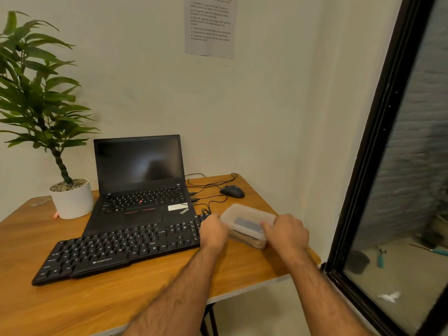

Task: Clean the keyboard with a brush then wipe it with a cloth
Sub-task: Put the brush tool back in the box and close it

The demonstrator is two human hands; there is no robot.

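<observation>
A black external keyboard (116, 248) lies slanted across the wooden table (97, 301), in front of the laptop. To its right stands a translucent lidded plastic box (244, 220) with something grey and something brown showing dimly inside. My left hand (213, 230) grips the box's left edge, over the keyboard's right end. My right hand (287, 232) holds the box's near right corner with fingers on the lid. No brush or cloth is plainly visible.
An open black laptop (140, 185) sits behind the keyboard, beside a potted plant in a white pot (71, 200). A black mouse (232, 191) and its cables lie at the back right. The table's right edge is near a wall and a black-framed glass door (378, 151).
</observation>
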